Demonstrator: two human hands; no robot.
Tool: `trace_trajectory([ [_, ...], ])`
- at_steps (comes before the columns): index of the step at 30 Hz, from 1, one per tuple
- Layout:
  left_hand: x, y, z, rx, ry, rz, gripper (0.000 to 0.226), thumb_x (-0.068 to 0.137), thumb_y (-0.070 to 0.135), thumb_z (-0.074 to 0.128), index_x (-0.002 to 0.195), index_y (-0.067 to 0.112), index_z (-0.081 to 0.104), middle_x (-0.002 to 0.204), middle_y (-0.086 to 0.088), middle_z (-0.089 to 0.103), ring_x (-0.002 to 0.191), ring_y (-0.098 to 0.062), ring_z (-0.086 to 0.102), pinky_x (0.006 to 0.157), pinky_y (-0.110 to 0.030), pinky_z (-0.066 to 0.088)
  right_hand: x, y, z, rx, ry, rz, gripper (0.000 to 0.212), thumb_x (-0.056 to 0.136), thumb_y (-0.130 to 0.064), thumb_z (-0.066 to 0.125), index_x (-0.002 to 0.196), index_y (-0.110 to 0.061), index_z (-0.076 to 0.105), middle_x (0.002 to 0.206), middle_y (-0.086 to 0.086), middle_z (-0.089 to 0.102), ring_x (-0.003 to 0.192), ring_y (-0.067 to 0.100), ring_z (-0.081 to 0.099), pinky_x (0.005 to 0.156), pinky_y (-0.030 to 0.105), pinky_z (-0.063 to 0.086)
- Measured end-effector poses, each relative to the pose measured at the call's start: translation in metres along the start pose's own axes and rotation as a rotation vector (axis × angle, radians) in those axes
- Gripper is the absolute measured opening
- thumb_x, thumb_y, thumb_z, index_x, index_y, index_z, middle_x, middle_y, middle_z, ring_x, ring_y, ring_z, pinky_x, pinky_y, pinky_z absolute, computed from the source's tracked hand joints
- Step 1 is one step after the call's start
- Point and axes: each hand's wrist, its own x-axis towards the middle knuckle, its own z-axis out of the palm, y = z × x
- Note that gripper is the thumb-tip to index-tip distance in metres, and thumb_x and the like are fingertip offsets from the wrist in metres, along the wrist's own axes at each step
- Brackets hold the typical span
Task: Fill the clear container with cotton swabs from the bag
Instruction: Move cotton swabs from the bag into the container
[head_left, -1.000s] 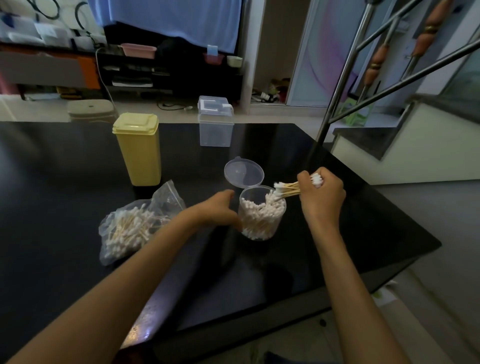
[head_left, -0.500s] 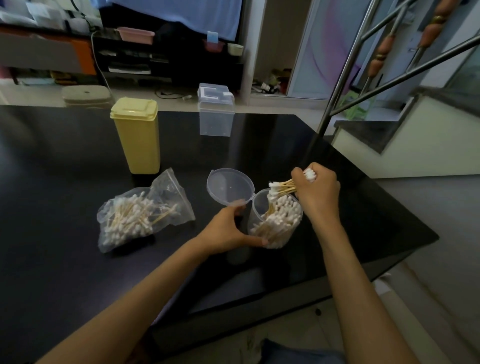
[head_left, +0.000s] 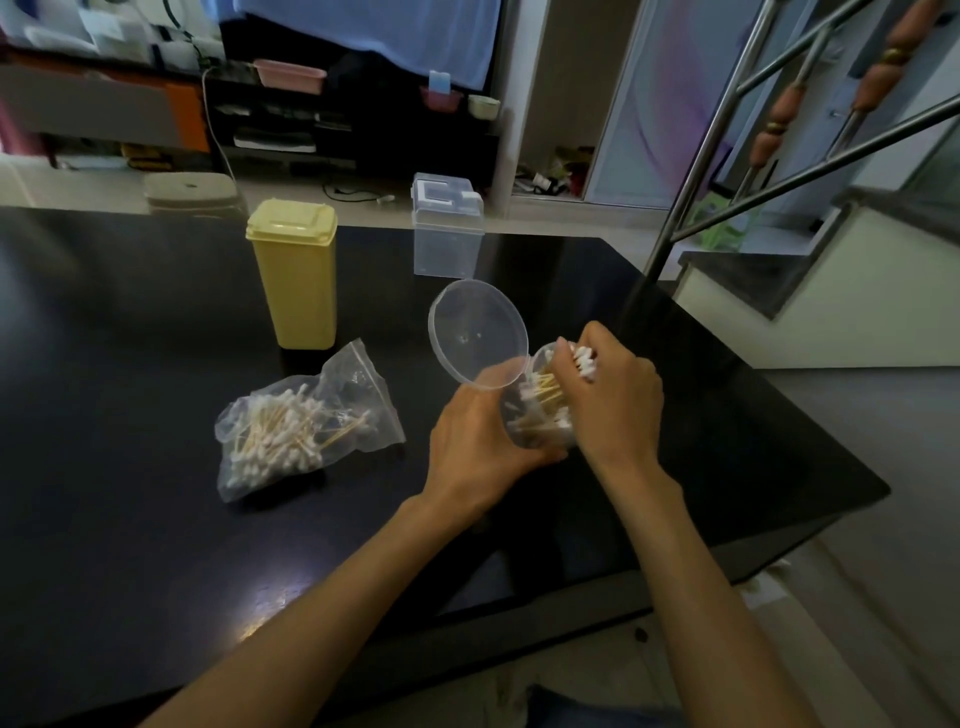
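While your left hand (head_left: 480, 447) cradles the clear container (head_left: 540, 410) tilted above the desk (head_left: 130, 519), its fingers wrapped around the lower wall, your right hand (head_left: 608, 400) presses a bunch of cotton swabs (head_left: 584, 361) into the open mouth, fingers closed around the bundle with the white tips poking out past them. The container's round hinged lid (head_left: 477, 332) stands flipped open on the far-left side of the rim.

By the look of it you are well into the job: the container seems largely packed with swabs, their wooden sticks and white heads showing through the wall. How much room remains I cannot tell, since your hands cover much of it. What is left lies in the bag (head_left: 306, 421), which rests on the desk to the left, well apart from the container, and holds a good heap of swabs. Expect more handfuls, then closing the lid if that is wanted.

Your desk is dark, glossy and reflective, so loose swabs would show up plainly on it. Toward the far edge stand a yellow lidded bin (head_left: 293, 275) and a small clear plastic box (head_left: 447, 228). Beyond that the room has pale floor tiles, cluttered dark shelving (head_left: 280, 119) under blue cloth (head_left: 374, 31), and a steel stair railing (head_left: 737, 130) rising on the right.
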Motion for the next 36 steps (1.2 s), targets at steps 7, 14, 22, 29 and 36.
trace_trajectory([
  [7,-0.001,0.004,-0.01,0.021,0.063,0.085,0.074,0.064,0.047,0.081,0.129,0.032,0.049,0.118,0.012,0.061,0.103,0.0,0.056,0.083,-0.012,0.04,-0.002,-0.006,0.006,-0.024,-0.2,-0.038,0.025,0.098,-0.041,0.036,0.095,-0.02,0.05,0.089,-0.001,0.062,0.077,0.012,0.063,0.063,0.019,0.048],
  [14,0.0,-0.002,-0.017,0.078,0.08,0.023,0.071,0.064,0.054,0.078,0.126,0.03,0.054,0.113,0.014,0.063,0.1,0.001,0.058,0.082,-0.01,0.041,-0.005,-0.01,0.007,-0.013,-0.408,-0.083,0.032,0.103,-0.029,0.025,0.106,-0.016,0.055,0.096,-0.005,0.05,0.085,0.009,0.047,0.09,0.031,0.039],
  [22,0.0,-0.007,-0.022,0.131,0.076,-0.024,0.062,0.065,0.05,0.078,0.118,0.029,0.056,0.102,0.015,0.061,0.087,0.003,0.053,0.068,-0.003,0.033,-0.002,-0.016,0.012,-0.06,-0.559,-0.15,0.029,0.101,-0.026,0.028,0.102,-0.016,0.055,0.101,-0.005,0.048,0.093,0.006,0.036,0.094,0.028,0.029],
  [29,0.003,-0.013,-0.025,0.106,0.011,-0.057,0.065,0.055,0.054,0.083,0.111,0.036,0.054,0.095,0.018,0.062,0.088,0.001,0.06,0.076,-0.024,0.053,0.005,-0.007,-0.005,0.38,-0.564,0.189,0.043,0.102,-0.035,0.027,0.107,-0.022,0.068,0.108,0.002,0.063,0.103,0.011,0.057,0.093,0.022,0.044],
  [36,0.006,-0.022,-0.025,0.111,-0.022,-0.047,0.076,0.055,0.062,0.08,0.121,0.034,0.054,0.106,0.016,0.065,0.092,0.006,0.058,0.068,-0.004,0.039,-0.001,0.006,0.0,0.407,-0.607,0.124,0.025,0.09,-0.035,0.057,0.107,-0.022,0.071,0.114,0.004,0.066,0.107,0.009,0.057,0.087,0.022,0.053],
])
